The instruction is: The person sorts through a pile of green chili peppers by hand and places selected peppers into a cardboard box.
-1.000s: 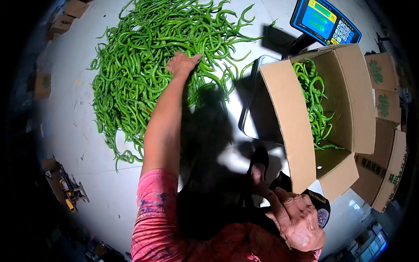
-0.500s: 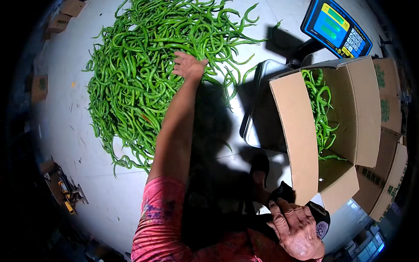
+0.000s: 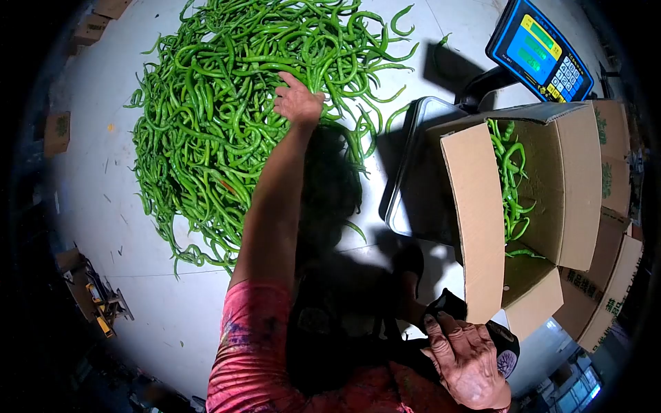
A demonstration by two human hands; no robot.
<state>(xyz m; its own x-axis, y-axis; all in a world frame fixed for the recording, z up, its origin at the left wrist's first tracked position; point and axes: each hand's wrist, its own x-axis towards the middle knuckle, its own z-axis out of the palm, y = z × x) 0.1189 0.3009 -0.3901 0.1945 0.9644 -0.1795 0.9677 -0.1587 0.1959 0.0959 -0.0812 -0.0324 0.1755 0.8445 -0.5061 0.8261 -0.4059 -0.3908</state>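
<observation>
My left hand (image 3: 300, 103) reaches onto a large heap of long green chili peppers (image 3: 213, 131) on the floor. Its index finger is stretched out and the others are partly bent, with no pepper visibly gripped. My right hand (image 3: 471, 365) lies near the bottom right, knuckles up, its fingers over dark cloth (image 3: 447, 306); nothing shows in it. Beside it stands an open cardboard box (image 3: 475, 213) on a scale platform (image 3: 413, 175), with green peppers (image 3: 511, 179) inside along one wall. Part of the box's contents is hidden by its flap.
The scale's lit display (image 3: 540, 51) stands behind the box. More cardboard boxes (image 3: 613, 255) are at the right edge. Small boxes (image 3: 57, 134) and yellow-and-black equipment (image 3: 103, 303) lie at the left. A few loose peppers (image 3: 357, 230) lie off the heap.
My left hand stays on the heap; its fingers, earlier more spread, are now more bent with the index finger extended. The view has shifted slightly. My right hand keeps its place.
</observation>
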